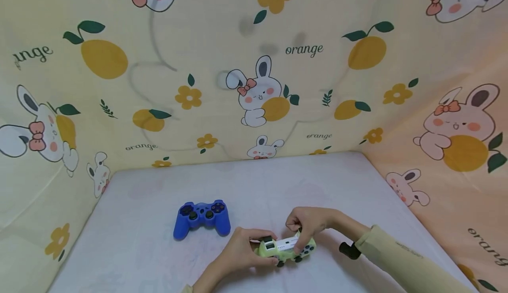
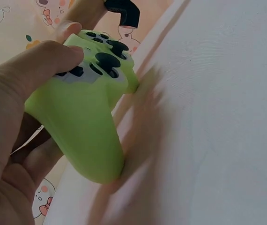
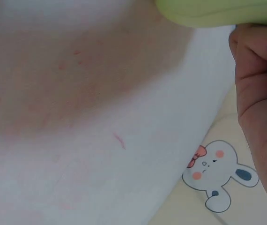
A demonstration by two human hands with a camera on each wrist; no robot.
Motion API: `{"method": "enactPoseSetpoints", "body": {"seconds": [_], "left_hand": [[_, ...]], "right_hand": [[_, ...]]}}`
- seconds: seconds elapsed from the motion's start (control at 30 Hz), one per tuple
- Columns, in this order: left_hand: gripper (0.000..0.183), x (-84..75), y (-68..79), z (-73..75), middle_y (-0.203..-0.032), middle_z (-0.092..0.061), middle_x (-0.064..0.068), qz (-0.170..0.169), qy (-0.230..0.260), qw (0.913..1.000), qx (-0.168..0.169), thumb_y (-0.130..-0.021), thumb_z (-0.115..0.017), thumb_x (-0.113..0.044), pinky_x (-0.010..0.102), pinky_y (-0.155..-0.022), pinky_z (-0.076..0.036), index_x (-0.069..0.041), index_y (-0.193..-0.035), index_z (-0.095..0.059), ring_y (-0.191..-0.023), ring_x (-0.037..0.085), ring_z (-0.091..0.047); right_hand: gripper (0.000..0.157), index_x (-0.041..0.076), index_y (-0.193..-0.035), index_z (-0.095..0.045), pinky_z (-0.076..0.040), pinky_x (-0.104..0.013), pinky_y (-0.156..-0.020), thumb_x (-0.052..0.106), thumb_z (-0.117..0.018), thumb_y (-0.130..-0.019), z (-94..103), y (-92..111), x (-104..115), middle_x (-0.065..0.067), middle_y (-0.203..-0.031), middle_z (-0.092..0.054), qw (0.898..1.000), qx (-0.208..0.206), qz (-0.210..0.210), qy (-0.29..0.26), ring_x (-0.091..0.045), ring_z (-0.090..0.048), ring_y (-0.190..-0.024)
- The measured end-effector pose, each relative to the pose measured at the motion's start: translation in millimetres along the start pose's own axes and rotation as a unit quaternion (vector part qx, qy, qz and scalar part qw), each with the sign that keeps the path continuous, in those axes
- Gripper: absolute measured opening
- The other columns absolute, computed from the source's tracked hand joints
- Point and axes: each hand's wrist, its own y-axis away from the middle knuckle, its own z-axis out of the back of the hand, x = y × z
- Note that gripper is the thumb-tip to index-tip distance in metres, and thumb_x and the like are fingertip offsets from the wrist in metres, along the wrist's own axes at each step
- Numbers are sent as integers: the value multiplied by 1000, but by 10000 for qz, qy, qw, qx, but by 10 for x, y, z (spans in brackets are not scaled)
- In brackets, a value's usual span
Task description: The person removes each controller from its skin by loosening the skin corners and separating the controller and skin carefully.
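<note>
- Pale cloth (image 1: 222, 37), patterned with rabbits, oranges and flowers, is hung from nine o'clock through twelve to three; a white-covered surface (image 1: 139, 205) is enclosed by it.
- Both hands are brought near each other at about five o'clock in the head view, clamped on one light-green game controller (image 2: 84, 122).
- Its left end is gripped by the left hand (image 1: 240, 249), the thumb (image 2: 61, 56) being laid across the button face; its other end is pinched by the right hand (image 1: 309, 222), with the remaining fingers curled.
- It is held tilted, the sticks turned toward six o'clock; whether the surface is touched by it cannot be told.
- At ten o'clock from it, a blue game controller (image 1: 203, 209) is laid face up, well apart from the right hand; at three o'clock, a black object (image 1: 349, 250) is seen under the right wrist, beside a beige sleeve (image 1: 397, 255).
</note>
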Motion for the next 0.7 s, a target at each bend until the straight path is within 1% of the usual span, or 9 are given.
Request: {"method": "enactPoseSetpoints", "body": {"seconds": [0.1, 0.23, 0.3, 0.37, 0.43, 0.5, 0.6, 0.7], "left_hand": [[38, -1, -8, -6, -102, -71, -7, 174, 256, 9995, -52, -75, -88, -23, 30, -73, -56, -16, -109, -73, -91, 10, -68], [38, -13, -8, -5, -102, -71, -5, 409, 588, 9974, -119, -75, -88, -22, 32, -73, -56, -15, -110, -74, -89, 12, -69], [39, -18, -1, 6, -103, -71, -4, 497, 624, 9967, -140, -75, -88, -22, 32, -75, -56, -13, -110, -74, -90, 13, -69], [42, -15, 13, 3, -103, -71, -4, 557, 604, 9964, -228, -75, -88, -24, 31, -74, -56, -11, -112, -73, -90, 12, -69], [43, -5, 26, 0, -103, -72, -4, 487, 463, 9973, -310, -75, -88, -24, 31, -73, -56, -8, -112, -73, -88, 11, -69], [42, 6, 37, -3, -101, -72, -4, 407, 302, 9980, -377, -75, -88, -25, 30, -71, -57, -9, -111, -73, -86, 10, -69], [40, 19, 39, -12, -100, -72, -4, 309, 173, 9987, -358, -76, -87, -24, 29, -69, -57, -9, -111, -73, -84, 8, -69], [41, 32, 36, -25, -101, -72, -4, 314, 213, 9986, -356, -76, -87, -22, 28, -68, -57, -9, -111, -73, -83, 8, -69]], "right_hand": [[62, 11, -64, -29, -24, -22, -53, 27, -88, -72, -6, 35, -17, 9, -59, -22, 9991, -409, 30, 77, -3, -26, -55], [61, 12, -64, -29, -24, -23, -52, 26, -88, -73, -31, 83, -64, 7, -59, -23, 9947, -1012, 193, 30, -3, -28, -56], [61, 11, -64, -29, -25, -24, -51, 22, -88, -74, -56, 92, -97, 4, -59, -23, 9914, -1257, 356, -104, -4, -29, -56], [60, 11, -64, -28, -25, -27, -50, 18, -87, -75, -101, 114, -134, 1, -58, -23, 9863, -1543, 514, -268, -5, -30, -56], [60, 11, -63, -27, -24, -28, -49, 13, -86, -76, -145, 132, -165, -1, -58, -23, 9805, -1791, 666, -469, -6, -29, -56], [59, 12, -63, -27, -24, -29, -49, 9, -84, -77, -181, 152, -198, -2, -58, -22, 9747, -1961, 828, -681, -8, -28, -57], [58, 14, -64, -27, -23, -31, -50, 3, -82, -78, -213, 202, -237, -1, -61, -23, 9677, -2083, 1159, -822, -11, -27, -57], [57, 13, -65, -27, -23, -33, -51, -3, -80, -78, -242, 264, -268, -1, -64, -23, 9603, -2187, 1491, -875, -15, -26, -59]]}}
